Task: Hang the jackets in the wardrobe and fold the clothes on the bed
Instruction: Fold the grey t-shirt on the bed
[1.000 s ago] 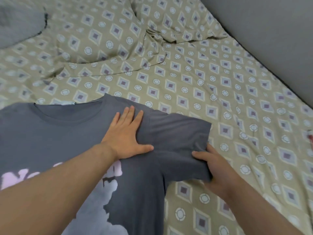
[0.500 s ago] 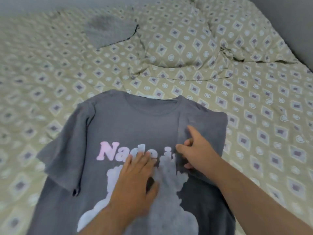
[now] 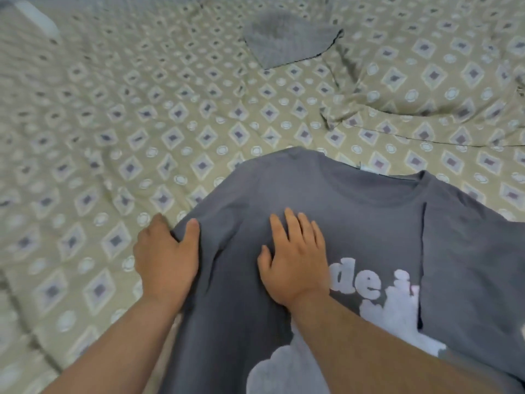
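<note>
Had right side of T-shirt [image 3: 355, 223] turned in; pinched, seemingly, its left sleeve [image 3: 216, 226] with left hand [image 3: 166, 257], pressed right hand [image 3: 295, 260] spread flat; left fold undone.

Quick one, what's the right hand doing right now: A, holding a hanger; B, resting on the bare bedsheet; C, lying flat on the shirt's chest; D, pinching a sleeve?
C: the right hand lies flat, fingers straight, on the chest of the grey T-shirt; the left hand grips the shirt's edge.

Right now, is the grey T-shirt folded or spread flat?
Partly folded: one side of the T-shirt lies turned over its print; the left hand grips the other, unfolded edge.
</note>
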Motion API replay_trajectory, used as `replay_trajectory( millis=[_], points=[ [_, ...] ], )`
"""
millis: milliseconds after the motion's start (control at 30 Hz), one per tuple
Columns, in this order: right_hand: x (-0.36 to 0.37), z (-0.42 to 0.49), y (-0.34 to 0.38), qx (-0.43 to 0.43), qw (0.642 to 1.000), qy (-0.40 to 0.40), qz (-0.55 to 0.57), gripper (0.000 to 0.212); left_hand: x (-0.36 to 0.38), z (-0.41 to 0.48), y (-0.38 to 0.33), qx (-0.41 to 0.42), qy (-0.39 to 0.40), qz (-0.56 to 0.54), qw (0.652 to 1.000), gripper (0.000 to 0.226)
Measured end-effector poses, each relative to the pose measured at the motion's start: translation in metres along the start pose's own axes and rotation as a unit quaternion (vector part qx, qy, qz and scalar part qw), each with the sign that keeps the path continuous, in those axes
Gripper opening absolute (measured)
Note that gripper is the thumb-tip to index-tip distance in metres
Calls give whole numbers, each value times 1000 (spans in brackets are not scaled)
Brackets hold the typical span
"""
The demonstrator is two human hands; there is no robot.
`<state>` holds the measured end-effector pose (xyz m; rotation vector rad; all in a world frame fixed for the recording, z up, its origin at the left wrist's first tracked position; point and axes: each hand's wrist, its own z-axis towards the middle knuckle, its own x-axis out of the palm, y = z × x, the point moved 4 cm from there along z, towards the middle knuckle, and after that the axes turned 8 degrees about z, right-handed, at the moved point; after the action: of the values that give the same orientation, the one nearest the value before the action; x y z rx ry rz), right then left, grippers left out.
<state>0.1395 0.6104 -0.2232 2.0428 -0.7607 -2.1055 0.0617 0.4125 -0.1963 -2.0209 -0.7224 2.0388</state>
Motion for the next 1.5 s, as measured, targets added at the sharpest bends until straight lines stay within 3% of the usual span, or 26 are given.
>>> replay_trajectory(
  millis=[133,200,267,467,567,633,667,700,733,767,833,867,967,1033,1133,1267,1333,1433,1500],
  points=[
    [2,2,-6,25,999,10,-25,60,-6,36,1,-45,248,20,967,37],
    [1,3,-4,38,998,20,-36,60,-12,49,-2,-51,402,1,914,28],
    [0,3,-2,45,997,27,-47,59,-17,52,-7,-100,518,-98,844,19],
    [1,6,-2,49,996,36,-59,60,-14,80,-10,-182,560,-339,733,50],
    [4,7,-2,41,997,29,-59,60,-9,98,-4,-201,514,-403,730,25],
    [4,8,-4,36,997,19,-58,60,-4,109,2,-235,454,-416,752,20],
    [5,7,-3,29,998,15,-59,60,-5,112,5,-225,413,-385,794,14],
    [5,8,-4,26,998,15,-60,60,-6,121,10,-179,364,-318,857,20],
    [6,7,-5,25,998,13,-62,60,-10,128,11,-100,306,-194,926,30],
    [6,8,-5,24,998,13,-63,61,-12,134,8,-1,263,-38,964,32],
    [6,8,-5,28,998,13,-58,61,-13,133,-12,148,220,213,940,24],
    [5,9,-5,30,998,13,-51,62,-10,132,-23,176,218,250,927,22],
    [5,9,-4,33,998,18,-43,63,7,126,-57,236,223,174,930,20],
    [5,10,-5,33,998,21,-40,63,21,123,-79,308,208,171,913,31],
    [6,11,-5,34,998,34,-48,64,46,120,-96,304,271,132,904,42],
    [7,11,-5,37,998,35,-47,65,75,118,-111,311,311,95,893,29],
    [7,11,-5,32,998,30,-52,66,75,134,-126,345,285,79,891,32],
    [8,11,-5,28,998,25,-53,67,76,149,-144,494,174,122,843,22],
    [9,11,-6,28,998,26,-58,67,80,140,-140,533,130,119,828,16]
  ],
)
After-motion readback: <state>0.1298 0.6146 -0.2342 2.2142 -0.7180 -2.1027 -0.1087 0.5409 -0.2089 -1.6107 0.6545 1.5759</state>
